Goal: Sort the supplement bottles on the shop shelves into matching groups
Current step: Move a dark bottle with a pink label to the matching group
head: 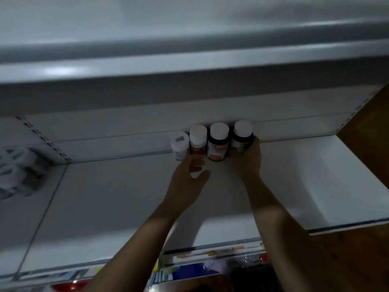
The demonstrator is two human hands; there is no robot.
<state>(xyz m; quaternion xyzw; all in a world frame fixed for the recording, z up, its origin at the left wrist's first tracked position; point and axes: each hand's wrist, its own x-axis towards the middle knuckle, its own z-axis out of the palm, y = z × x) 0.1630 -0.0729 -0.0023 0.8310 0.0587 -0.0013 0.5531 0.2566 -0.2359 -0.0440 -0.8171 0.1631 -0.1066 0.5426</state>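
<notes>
Several white-capped supplement bottles stand in a row at the back of a white shelf (126, 197). From the left: a small white bottle (179, 146), a white bottle with a red label (197, 140), a dark bottle with an orange-red label (218, 142), and a dark bottle (242, 134). My right hand (249, 160) is wrapped around the rightmost dark bottle from the front and right. My left hand (190, 175) is just in front of the red-label bottle, fingers spread and holding nothing; its fingertips reach the bottle's base.
A wooden side panel (366, 123) closes the shelf on the right. A crumpled pale bag or wrapper (19, 171) lies at the far left. Another white shelf (189, 64) hangs overhead. Colourful goods (189, 270) show on the lower shelf below the front edge.
</notes>
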